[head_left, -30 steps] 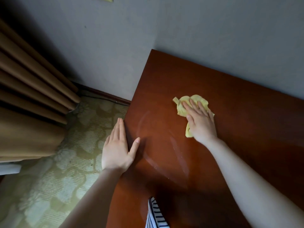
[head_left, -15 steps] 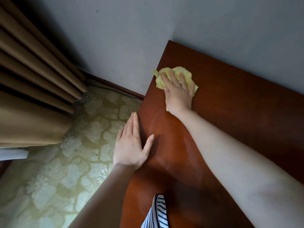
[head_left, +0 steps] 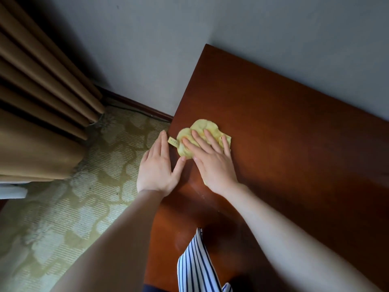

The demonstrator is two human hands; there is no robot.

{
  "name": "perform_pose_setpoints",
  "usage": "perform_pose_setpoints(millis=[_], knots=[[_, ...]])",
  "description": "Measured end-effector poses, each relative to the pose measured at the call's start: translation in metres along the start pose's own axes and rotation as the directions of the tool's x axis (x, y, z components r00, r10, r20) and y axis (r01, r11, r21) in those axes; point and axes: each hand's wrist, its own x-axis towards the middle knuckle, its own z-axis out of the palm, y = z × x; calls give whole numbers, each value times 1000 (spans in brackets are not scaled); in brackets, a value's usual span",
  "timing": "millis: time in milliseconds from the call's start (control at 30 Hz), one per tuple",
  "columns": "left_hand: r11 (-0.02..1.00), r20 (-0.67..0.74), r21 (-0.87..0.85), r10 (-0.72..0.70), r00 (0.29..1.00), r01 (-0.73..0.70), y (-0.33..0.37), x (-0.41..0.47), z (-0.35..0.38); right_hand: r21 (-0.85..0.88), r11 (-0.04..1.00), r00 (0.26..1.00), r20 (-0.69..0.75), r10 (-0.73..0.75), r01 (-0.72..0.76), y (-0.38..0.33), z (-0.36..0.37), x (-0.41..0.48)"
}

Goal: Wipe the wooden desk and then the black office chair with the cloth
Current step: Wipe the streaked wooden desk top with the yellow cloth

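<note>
— Why is the right hand laid so flat?

— To press the yellow cloth down: the fingers are straight and spread over it, not clutching. The cloth lies on the wooden desk, close to its left edge, with its little label poking toward the other hand.

— And the left hand?

— Open too, holding nothing. Its fingers lie along the desk's edge above the carpet and the thumb rests on top; I'd say it braces the lean, or guards the edge.

— The chair?

— Not in sight. This looks like the desk step.
</note>
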Motion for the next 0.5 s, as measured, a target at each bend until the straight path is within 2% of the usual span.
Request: perform_pose_setpoints(millis=[133,233,333,500], knots=[[1000,-4,6,-4,1000,4,0,-3,0,31,994,994,-25,106,-105,9,10,-49],[1000,6,23,14,1000,-14,1,-6,0,-4,992,992,1,128,-128,28,9,-70],[999,16,25,19,1000,-20,2,-6,0,-34,987,987,26,161,-160,59,1,-78],[1000,24,26,16,1000,-17,3,-2,1,3,942,942,31,334,-334,109,-17,-56]])
